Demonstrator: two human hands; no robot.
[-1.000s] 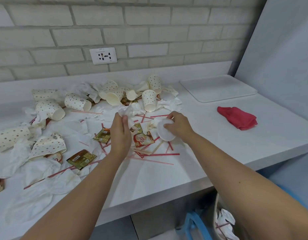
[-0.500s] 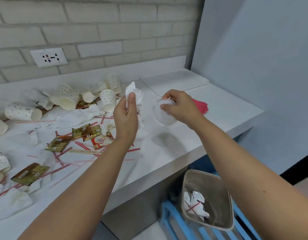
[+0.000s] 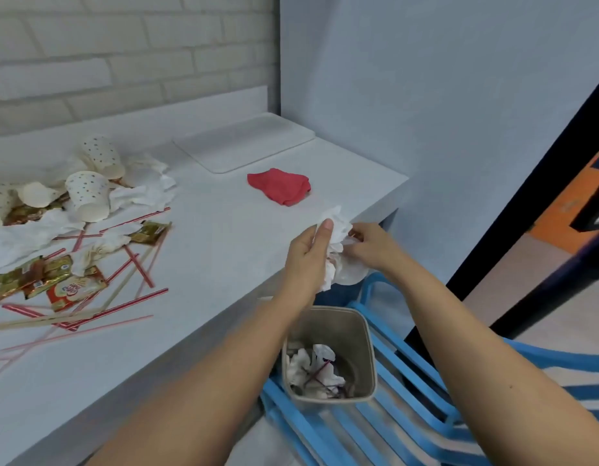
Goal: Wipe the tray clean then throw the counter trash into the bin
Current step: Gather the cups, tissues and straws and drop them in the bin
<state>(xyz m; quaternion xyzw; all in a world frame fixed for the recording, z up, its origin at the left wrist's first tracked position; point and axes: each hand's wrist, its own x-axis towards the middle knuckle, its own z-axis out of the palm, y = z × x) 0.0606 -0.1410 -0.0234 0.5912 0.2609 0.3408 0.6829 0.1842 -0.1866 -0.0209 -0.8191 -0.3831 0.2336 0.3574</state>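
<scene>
At the counter's edge, a person's left hand (image 3: 306, 260) is gripping a crumpled tissue (image 3: 336, 227), thumb pressed along it. The right hand (image 3: 375, 247) is pinching what looks like a white lid (image 3: 351, 275). The bin (image 3: 328, 326) is standing straight below both sets of fingers, slightly nearer the left.

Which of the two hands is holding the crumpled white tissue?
The left hand: its fingers are curled round the crumpled tissue, thumb pointing up along it. The right hand holds a smooth round white piece instead.

counter (image 3: 224, 250) matt white | cloth (image 3: 279, 186) red fabric | tissue (image 3: 335, 227) crumpled paper
</scene>
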